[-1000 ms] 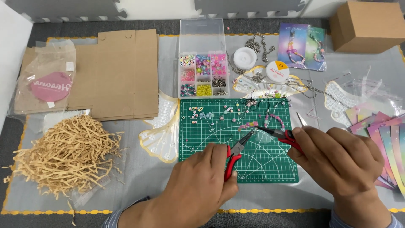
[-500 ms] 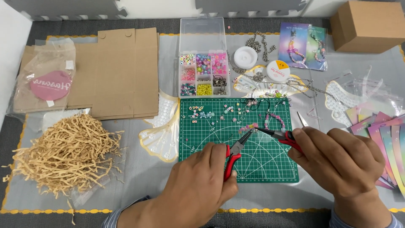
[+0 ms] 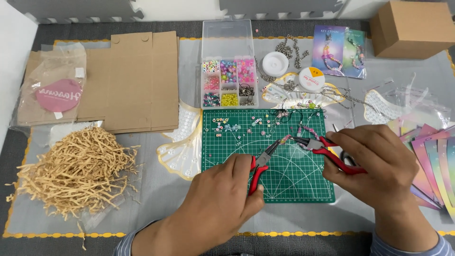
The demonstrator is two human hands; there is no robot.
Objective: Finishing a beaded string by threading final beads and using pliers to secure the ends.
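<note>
Two red pliers (image 3: 261,166) (image 3: 322,148) are held tight by the left hand (image 3: 222,199) and right hand (image 3: 374,161), tips meeting at a half-made bead string (image 3: 303,133) over the green mat (image 3: 284,180), loose beads (image 3: 227,125) waiting far left.

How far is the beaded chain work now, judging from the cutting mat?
Done: a short strand of pink beads is already strung. In hand: the left hand and right hand each grip red-handled pliers, tips meeting at the strand's end. Left: loose beads remain scattered on the green cutting mat, and the bead box lies open.
</note>
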